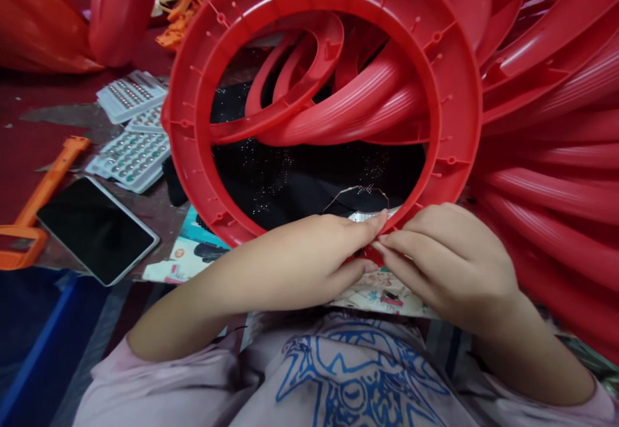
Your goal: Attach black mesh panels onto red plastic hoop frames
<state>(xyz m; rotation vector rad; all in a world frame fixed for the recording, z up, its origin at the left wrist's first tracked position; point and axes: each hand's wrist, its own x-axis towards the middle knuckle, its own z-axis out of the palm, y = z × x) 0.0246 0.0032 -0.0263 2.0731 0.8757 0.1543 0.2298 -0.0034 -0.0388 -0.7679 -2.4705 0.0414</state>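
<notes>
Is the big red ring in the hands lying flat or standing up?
Standing up, tilted: the left hand and right hand pinch the ring at its lower edge.

You are using two hands, the left hand (309, 256) and the right hand (449, 262), on one red ring (461, 91). You are facing three calculators (133, 156), one phone (97, 230) and one orange tool (43, 191); the heaped red rings (556, 175) are overlapping beyond counting.

Soft, even indoor light with faint shadows; dull glare on the red ring (464, 79); edges bow outward and blur slightly.
</notes>
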